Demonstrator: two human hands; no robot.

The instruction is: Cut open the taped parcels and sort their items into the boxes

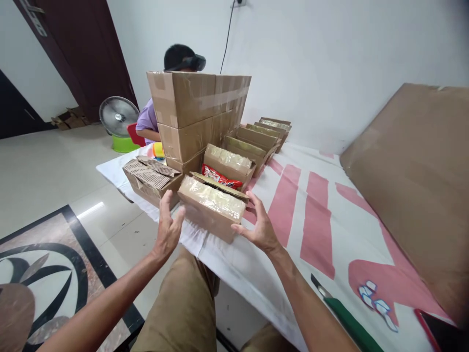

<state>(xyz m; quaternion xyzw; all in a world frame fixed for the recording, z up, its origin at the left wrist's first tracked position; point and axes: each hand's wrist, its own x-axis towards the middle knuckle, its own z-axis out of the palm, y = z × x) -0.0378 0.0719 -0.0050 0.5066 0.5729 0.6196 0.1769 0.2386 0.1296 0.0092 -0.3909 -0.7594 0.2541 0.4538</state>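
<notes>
A small cardboard box point(210, 220) with clear tape along its flap sits at the table's near edge, its lid slightly raised. My right hand point(261, 226) grips its right end, thumb on the front and fingers at the back edge. At the box's left end is my left hand point(169, 226), thumb and fingers apart; whether it touches the cardboard I cannot tell. Just behind, a red snack packet point(222, 176) pokes out of another open box point(229, 161). To the left rests a box with striped, corrugated flaps point(152, 172).
Taped boxes point(194, 100) form a stack, with a person point(146, 120) behind it. Several open boxes point(256, 137) line up toward the wall. On the cloth-covered table point(340, 234) lie a green-handled cutter point(344, 313) and a phone point(439, 330). A large cardboard sheet point(410, 181) stands right.
</notes>
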